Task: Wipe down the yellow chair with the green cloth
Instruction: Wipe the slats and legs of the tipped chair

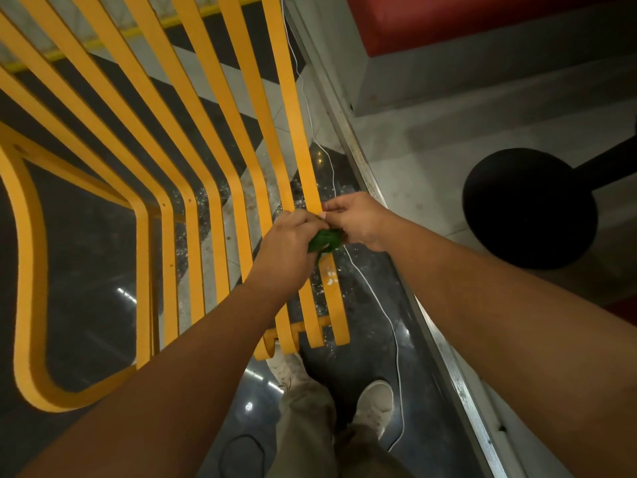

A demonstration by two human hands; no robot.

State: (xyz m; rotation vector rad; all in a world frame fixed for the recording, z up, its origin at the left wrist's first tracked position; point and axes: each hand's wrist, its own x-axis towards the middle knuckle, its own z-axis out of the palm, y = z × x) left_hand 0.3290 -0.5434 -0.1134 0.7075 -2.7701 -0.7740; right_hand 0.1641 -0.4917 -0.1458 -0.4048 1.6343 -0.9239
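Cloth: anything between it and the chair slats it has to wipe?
Nothing visible. The cloth is bunched between the left hand and right hand, right at the rightmost slats of the chair. A white cord runs beside the chair, not over the slats.

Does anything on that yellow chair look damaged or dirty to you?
Yes: the rightmost slat of the yellow chair bears whitish blotches just below the green cloth, perhaps chipped paint or residue. A white cord also trails loose over the floor.
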